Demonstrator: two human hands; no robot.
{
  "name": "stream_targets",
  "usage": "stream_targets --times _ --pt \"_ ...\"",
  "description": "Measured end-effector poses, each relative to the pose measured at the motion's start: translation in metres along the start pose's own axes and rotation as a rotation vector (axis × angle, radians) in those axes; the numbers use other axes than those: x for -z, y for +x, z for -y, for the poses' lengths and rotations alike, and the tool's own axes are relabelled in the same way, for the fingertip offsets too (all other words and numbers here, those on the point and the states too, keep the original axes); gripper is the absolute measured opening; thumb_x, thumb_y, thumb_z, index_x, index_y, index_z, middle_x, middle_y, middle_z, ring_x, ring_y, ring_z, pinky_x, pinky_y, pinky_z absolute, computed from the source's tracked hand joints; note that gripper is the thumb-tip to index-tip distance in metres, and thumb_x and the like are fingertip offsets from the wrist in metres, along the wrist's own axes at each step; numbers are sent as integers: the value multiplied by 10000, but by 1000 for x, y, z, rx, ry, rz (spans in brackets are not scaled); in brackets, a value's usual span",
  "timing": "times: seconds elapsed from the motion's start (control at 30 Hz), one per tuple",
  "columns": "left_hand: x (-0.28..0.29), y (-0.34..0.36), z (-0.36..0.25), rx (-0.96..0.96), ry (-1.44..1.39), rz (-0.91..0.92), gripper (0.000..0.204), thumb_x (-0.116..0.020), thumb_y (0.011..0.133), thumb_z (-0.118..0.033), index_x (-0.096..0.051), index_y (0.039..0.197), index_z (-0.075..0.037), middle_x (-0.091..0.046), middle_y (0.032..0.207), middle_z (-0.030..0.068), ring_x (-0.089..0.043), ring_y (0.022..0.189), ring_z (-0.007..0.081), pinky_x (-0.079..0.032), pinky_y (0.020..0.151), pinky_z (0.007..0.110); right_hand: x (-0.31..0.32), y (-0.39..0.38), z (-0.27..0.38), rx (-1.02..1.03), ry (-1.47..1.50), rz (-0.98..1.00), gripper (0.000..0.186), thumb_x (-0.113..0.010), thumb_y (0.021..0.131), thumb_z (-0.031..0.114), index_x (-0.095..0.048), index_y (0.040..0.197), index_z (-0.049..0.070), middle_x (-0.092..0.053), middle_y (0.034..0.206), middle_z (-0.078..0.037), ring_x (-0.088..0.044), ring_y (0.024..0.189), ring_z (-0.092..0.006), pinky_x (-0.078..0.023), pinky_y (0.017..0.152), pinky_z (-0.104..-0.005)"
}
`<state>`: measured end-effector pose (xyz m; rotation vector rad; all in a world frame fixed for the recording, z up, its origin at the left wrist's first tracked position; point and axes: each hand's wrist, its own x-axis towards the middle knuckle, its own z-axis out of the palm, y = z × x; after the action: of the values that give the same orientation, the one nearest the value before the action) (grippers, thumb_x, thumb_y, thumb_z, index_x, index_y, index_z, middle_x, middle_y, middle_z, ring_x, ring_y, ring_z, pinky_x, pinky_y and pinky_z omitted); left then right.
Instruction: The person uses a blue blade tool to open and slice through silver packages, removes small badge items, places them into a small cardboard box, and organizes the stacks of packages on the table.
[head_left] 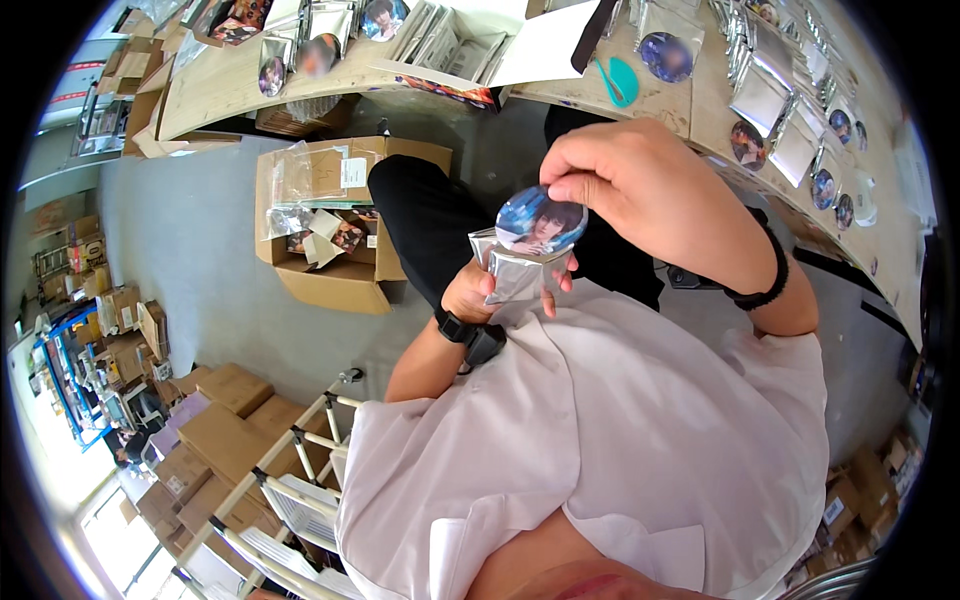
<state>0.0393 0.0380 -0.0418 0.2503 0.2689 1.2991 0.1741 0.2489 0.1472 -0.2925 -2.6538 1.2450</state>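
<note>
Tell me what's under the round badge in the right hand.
Under the badge, the left hand holds a silver packet; whatever the badge covers can't be seen.

Forward-left of our left hand (470, 293), the knee (405, 180) and cardboard box (335, 292) stand in the way. We could pass our right hand (618, 165) over the table (648, 105) beside the teal tool (621, 82), between white flap (560, 42) and silver packets (795, 150).
</note>
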Motion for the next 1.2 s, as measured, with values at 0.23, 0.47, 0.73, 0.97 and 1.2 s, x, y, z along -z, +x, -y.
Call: stream_targets --times 0.23,0.47,0.73,0.97,1.2 --pt "-17 7 -2 -56 -4 -39 1264 -1032 679 -325 -283 1672 -96 -602 1404 305 -684 1181 497 -677 788 561 -13 -10 -3 53 135 151 111 -708 983 89 -698 969 -21 -700 859 -166 -718 763 -357 -545 681 -452" --pt "-26 17 -14 -66 40 9 1244 -1026 713 -312 -276 1675 -68 -618 1430 199 -693 1220 428 -669 856 550 -23 -25 8 120 27 143 65 -726 934 24 -681 925 -21 -688 1174 -128 -691 877 -253 -595 731 -376" --pt "-24 28 -35 -138 -4 108 1142 -993 795 -272 -293 1667 -35 -604 1456 165 -669 1294 329 -612 1023 525 -22 -11 0 242 -144 -6 271 -877 777 116 -685 948 30 -657 1091 -84 -654 936 -310 -566 833 -400" --pt "-5 35 -59 -151 142 52 815 -926 847 -484 -515 1436 -98 -692 1329 246 -668 1256 356 -569 962 448 65 35 45 3 72 18 288 -911 801 70 -686 977 38 -727 953 -122 -730 800 -246 -582 740 -341" --pt "45 33 -64 -168 37 -131 951 -792 924 -579 -374 1645 -120 -541 1571 202 -611 1399 399 -568 1107 586 188 239 9 -20 240 -273 476 -745 1063 329 -658 1387 -8 -755 1062 -57 -711 873 -109 -571 755 -265"
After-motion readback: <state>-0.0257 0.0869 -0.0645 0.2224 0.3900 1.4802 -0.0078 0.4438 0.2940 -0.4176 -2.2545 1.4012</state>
